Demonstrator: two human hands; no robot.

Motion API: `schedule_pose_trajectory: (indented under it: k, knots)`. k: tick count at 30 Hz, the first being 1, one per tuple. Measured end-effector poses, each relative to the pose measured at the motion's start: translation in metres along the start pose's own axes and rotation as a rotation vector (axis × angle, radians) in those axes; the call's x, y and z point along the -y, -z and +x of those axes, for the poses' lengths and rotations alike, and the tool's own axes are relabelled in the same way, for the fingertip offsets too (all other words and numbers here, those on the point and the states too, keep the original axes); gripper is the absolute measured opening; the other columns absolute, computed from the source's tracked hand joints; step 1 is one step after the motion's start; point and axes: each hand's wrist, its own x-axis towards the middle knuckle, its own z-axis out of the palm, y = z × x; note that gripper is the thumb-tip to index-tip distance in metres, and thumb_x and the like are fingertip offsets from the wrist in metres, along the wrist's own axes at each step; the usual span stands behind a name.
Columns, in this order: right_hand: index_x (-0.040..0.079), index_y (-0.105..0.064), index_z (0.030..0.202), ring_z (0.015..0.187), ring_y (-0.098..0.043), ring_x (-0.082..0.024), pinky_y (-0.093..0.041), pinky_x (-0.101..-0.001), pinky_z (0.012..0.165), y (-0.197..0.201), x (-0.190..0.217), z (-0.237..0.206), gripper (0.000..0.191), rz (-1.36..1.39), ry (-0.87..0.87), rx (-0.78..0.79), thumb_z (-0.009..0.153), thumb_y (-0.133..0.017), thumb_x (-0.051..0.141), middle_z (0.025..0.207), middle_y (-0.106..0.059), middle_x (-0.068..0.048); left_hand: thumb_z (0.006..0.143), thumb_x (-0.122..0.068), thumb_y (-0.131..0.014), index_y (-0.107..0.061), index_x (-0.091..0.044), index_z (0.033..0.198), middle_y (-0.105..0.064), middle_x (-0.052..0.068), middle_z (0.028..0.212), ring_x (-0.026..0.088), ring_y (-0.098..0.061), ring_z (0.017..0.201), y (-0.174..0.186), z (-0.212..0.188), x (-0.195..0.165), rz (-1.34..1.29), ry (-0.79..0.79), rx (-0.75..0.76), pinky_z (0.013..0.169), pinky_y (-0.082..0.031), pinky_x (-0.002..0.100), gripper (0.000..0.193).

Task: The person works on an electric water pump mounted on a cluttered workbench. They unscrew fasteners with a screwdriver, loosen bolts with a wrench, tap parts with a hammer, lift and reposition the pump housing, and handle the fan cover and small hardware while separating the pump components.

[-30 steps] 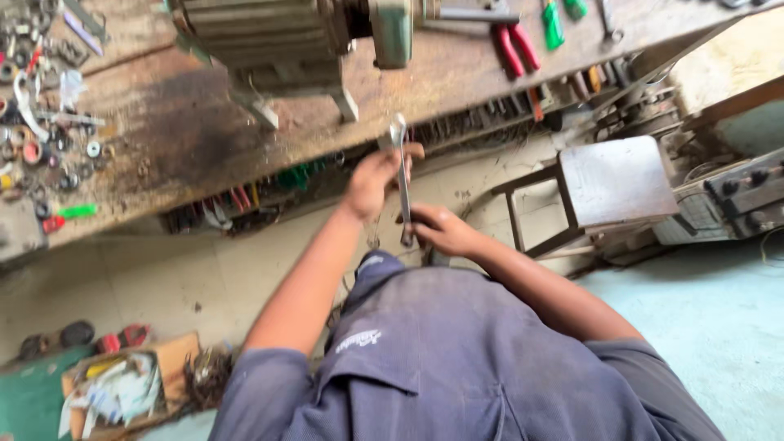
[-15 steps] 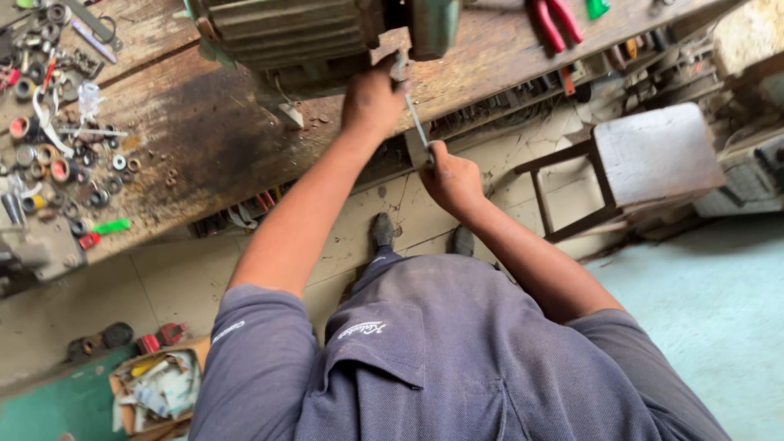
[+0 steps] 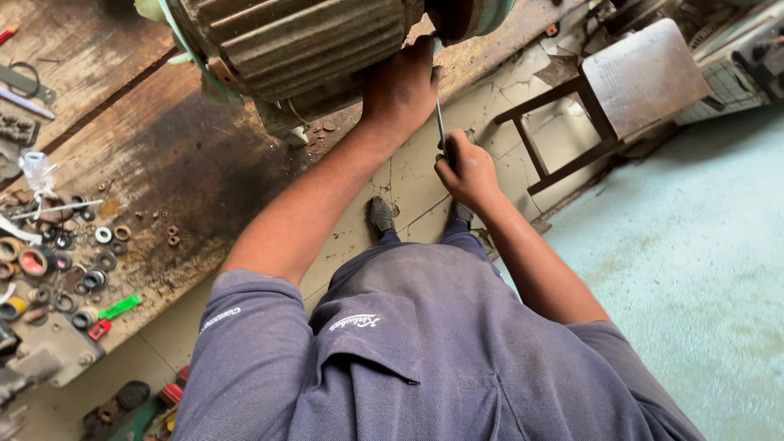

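Head view — left hand (image 3: 400, 86) presses motor (image 3: 302, 49), right hand (image 3: 467, 170) grips wrench (image 3: 440, 122).

We wear a slate-blue, short-sleeved cotton work shirt (image 3: 425, 359) with a pointed collar flap and small white embroidered script on the chest and on the left sleeve. Both forearms are bare. Dark worn shoes (image 3: 380, 216) show below blue trousers.

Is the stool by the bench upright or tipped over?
Upright: the stool shows its flat seat on top, with its legs running down to the floor.
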Motion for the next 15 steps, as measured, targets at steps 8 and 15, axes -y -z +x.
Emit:
schedule_pose_trajectory:
  k: [8,15]
  knots:
    - [0.001,-0.054,0.093,0.069,-0.063,-0.009,-0.051,-0.0275,0.062,-0.004,-0.017,0.006,0.022,0.629,-0.217,0.112,0.099,-0.072,0.013,0.075,-0.062,-0.001,0.089,-0.030,-0.078,-0.055,-0.008,0.129,-0.073,0.011,0.093,0.031,-0.072,0.079,0.001,-0.007,0.007,-0.072,-0.116,-0.064,0.064,-0.056,0.045,0.051]
    - [0.003,-0.057,0.105,0.058,-0.053,-0.008,-0.044,-0.0274,0.053,-0.007,-0.005,-0.010,0.017,0.632,-0.284,0.012,0.102,-0.067,0.017,0.068,-0.055,0.001,0.096,-0.036,-0.074,-0.052,-0.009,0.137,-0.074,0.012,0.101,0.031,-0.073,0.086,-0.002,-0.009,0.013,-0.121,-0.148,-0.067,0.069,-0.058,0.044,0.054]
